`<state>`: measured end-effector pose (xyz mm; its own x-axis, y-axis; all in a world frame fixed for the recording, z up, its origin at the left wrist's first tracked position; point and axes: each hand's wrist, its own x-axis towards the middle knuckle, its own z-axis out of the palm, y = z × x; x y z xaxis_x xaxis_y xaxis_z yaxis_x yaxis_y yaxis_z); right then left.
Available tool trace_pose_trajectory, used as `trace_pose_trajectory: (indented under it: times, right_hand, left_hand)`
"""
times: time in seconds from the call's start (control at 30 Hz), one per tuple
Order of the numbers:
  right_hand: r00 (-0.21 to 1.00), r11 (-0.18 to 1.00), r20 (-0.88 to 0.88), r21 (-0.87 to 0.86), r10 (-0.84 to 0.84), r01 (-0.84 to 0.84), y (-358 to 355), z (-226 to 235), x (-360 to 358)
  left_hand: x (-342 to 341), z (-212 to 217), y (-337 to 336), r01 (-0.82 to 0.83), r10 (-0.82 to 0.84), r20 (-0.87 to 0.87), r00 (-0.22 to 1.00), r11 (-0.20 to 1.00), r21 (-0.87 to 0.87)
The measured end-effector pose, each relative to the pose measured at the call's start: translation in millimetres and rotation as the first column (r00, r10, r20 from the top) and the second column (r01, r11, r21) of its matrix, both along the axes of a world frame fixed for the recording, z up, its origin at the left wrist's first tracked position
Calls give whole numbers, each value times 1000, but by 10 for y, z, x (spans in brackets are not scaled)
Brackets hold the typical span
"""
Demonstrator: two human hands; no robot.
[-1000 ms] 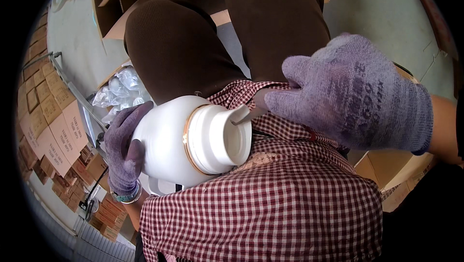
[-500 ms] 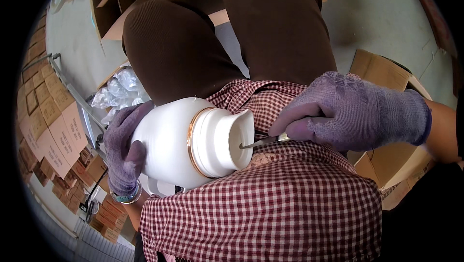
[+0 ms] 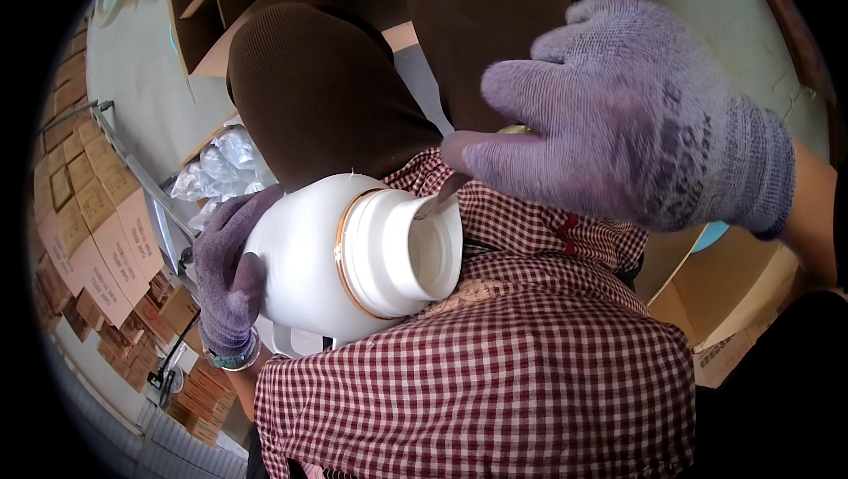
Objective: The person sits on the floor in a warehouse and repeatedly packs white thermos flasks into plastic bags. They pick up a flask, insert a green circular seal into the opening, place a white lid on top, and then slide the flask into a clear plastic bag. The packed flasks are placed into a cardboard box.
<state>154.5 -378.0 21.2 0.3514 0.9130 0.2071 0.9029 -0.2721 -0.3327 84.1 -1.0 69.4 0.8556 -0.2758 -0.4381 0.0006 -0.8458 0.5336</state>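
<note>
Glazed white jar (image 3: 353,254), looks slick and breakable.
Left hand (image 3: 231,280) cups its belly; right hand (image 3: 632,117) pinches a thin tool (image 3: 435,203) at the rim.

Clear plastic bags (image 3: 216,165) lie beside stacked cardboard boxes (image 3: 93,241).

White jar (image 3: 327,258), gold band; purple-gloved hands (image 3: 636,117).

Small brown cardboard boxes (image 3: 84,241) are lying packed in rows along the left rim — flat, square, tan with pale labels. Open brown cartons (image 3: 225,2) are standing at the top left. A crumpled clear plastic bag (image 3: 216,170) is sitting between them. Another open carton (image 3: 733,302) is showing at lower right.
</note>
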Motion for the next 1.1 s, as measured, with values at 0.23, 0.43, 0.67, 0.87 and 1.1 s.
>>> trace_pose_trajectory:
  times: [0.23,0.43,0.67,0.87,1.1]
  right_hand:
    - [992,959,97,265,78,-101,-152,20,5]
    - [682,945,-728,265,65,193,-441,-201,-9]
    - [714,847,-652,507,255,161,328,-208,-596]
    - [10,517,-801,395,598,759,107,219,-357]
    - [334,333,15,130,-942,934,-1001,-166,1797]
  left_hand:
    - [64,55,-70,38,-40,-49,998,999,-22]
    - [-52,-67,87,-128,115,-93,989,980,-152]
    - [-45,-89,131,-51,47,-28,999,985,-167]
    - [-180,-32,121,-126,143,44,989,954,-271]
    - [-161,-55,236,-243,251,-31,968,888,-391]
